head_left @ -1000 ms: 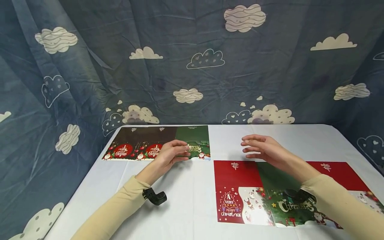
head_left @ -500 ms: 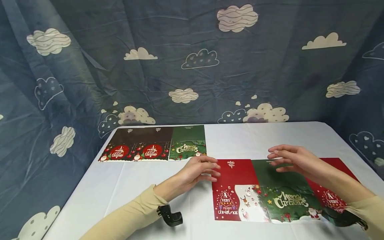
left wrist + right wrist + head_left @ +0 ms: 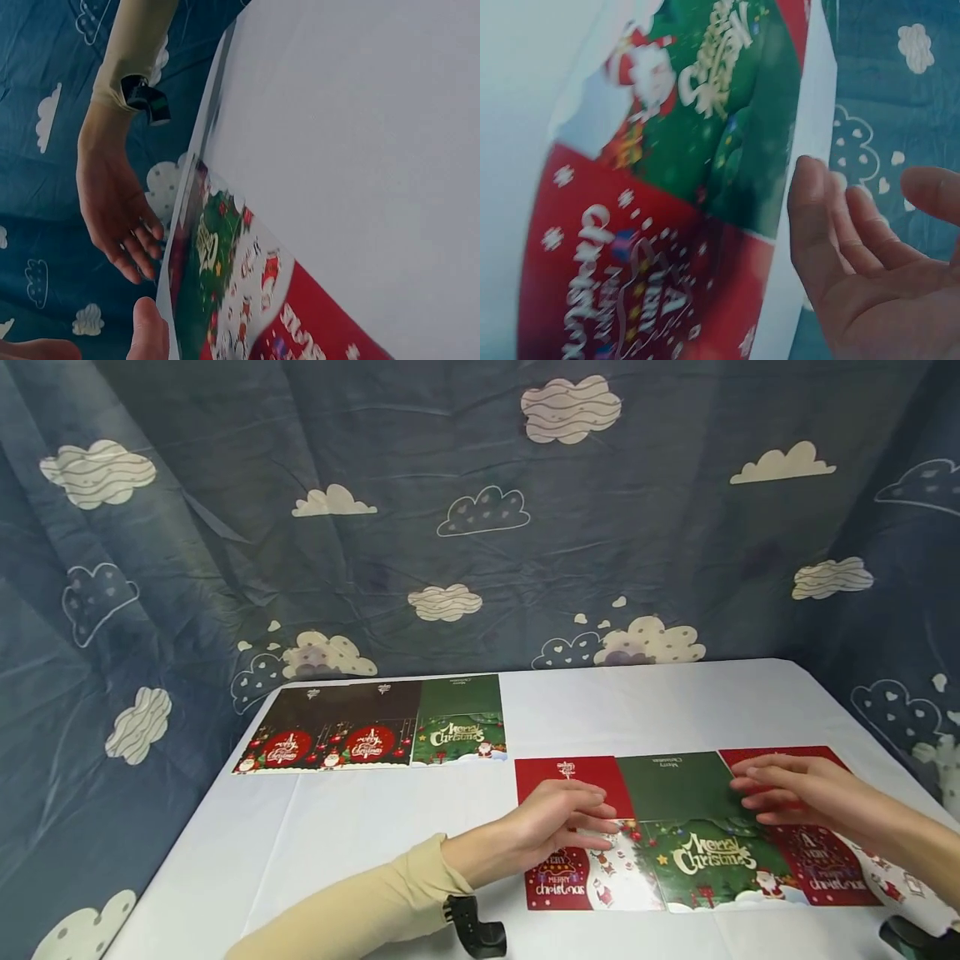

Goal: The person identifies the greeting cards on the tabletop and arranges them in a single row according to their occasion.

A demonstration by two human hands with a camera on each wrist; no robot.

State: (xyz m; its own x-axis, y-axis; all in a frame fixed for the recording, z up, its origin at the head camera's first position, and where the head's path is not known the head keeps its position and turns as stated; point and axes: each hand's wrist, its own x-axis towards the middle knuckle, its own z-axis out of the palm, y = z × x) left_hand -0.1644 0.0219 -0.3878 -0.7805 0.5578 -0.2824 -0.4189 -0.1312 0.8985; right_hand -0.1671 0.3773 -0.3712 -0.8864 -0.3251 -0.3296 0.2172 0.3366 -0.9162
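Note:
My left hand (image 3: 543, 827) is held over the left red Christmas card (image 3: 551, 781), fingers loosely bent with nothing in them. To its right lies a green "Merry Christmas" card (image 3: 716, 852). Above the right-hand red card (image 3: 813, 860) is my right hand (image 3: 798, 789), fingers relaxed and holding nothing. In the right wrist view, the fingers of that hand (image 3: 885, 292) are spread apart beside the green and red cards. These cards lie flat, unfolded, in a row with edges meeting. The left wrist view shows the left thumb (image 3: 150, 334) near the cards and the other hand beyond.
At the back left of the white table (image 3: 375, 835) lie two dark brown Christmas cards (image 3: 371, 714) and another green card (image 3: 459, 718), side by side. A blue curtain (image 3: 360, 568) with cloud prints hangs behind the table. Each wrist wears a small black camera (image 3: 476, 931).
My left hand has moved right and nearer, from the back green card to over the left red card. My right hand has shifted right to the far red card. The head view has turned slightly right.

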